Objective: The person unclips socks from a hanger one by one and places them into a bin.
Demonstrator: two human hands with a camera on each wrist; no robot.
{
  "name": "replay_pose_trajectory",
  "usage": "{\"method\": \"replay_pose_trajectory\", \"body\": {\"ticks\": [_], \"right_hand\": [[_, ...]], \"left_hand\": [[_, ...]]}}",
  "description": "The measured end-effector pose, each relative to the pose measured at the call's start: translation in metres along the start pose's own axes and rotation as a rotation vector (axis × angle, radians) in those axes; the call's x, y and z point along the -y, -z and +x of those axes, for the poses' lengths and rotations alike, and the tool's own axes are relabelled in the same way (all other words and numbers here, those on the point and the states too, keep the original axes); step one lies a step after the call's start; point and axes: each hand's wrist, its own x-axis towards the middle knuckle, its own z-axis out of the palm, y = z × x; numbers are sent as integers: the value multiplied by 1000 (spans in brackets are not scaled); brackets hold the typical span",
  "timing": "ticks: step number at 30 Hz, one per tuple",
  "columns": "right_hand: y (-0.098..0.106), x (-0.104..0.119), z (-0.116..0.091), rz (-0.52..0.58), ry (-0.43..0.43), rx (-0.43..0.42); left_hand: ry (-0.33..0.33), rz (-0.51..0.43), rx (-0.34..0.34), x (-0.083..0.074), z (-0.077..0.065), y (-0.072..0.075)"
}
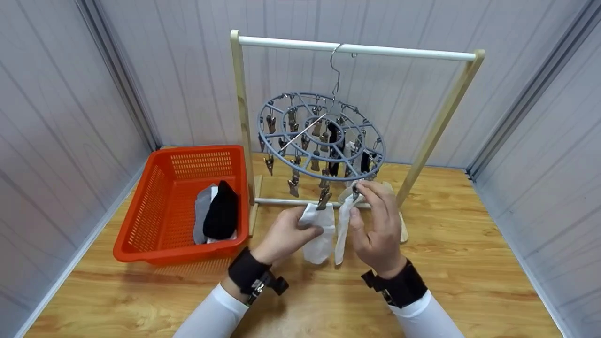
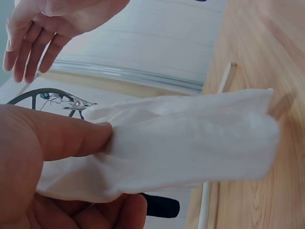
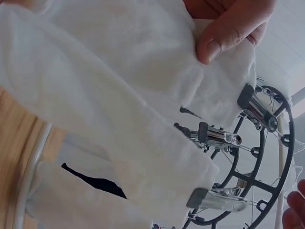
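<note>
My left hand [image 1: 291,232] pinches a white sock [image 1: 319,239] between thumb and fingers, just below its top edge. A metal clip [image 1: 324,199] of the round drying hanger [image 1: 305,171] grips that top edge. Beside it, another white sock [image 1: 343,230] hangs from a neighbouring clip [image 3: 219,198]. My right hand [image 1: 378,225] is raised near that second clip, its fingers loosely extended; in the left wrist view the right hand [image 2: 62,33] holds nothing. Black socks [image 1: 334,148] and something white hang at the hanger's far side.
An orange basket [image 1: 136,206] on the left contains a black sock [image 1: 220,211], a grey one [image 1: 202,216] and some white cloth. The hanger hooks onto a white rail [image 1: 291,43] with wooden legs [image 1: 439,126]. Several bare clips dangle on its left. Pale walls enclose the wooden tabletop [image 1: 469,263].
</note>
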Motion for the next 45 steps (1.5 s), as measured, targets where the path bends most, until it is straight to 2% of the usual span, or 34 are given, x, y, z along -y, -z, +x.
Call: {"method": "replay_pose_trajectory", "body": {"ticks": [4, 11, 20, 23, 28, 31, 35, 38, 45], "right_hand": [[0, -1, -3, -21, -32, -1], [1, -7, -8, -43, -96, 124], [1, -8, -10, 55, -357, 297], [2, -7, -10, 140, -483, 344], [2, -6, -7, 459, -757, 381], [2, -5, -4, 589, -849, 398], [2, -4, -2, 646, -893, 396], [2, -2, -2, 687, -925, 362], [1, 2, -2, 700, -937, 310]], "left_hand": [[8, -62, 23, -1, 0, 1], [18, -119, 52, -3, 0, 1], [48, -143, 82, -6, -1, 0], [49, -151, 88, -7, -1, 0], [39, -159, 99, -6, -1, -1], [30, -164, 105, -5, -2, -1], [32, -169, 109, -4, -2, -1], [34, -166, 108, -5, -1, -1], [13, -145, 119, -6, -2, 0]]}}
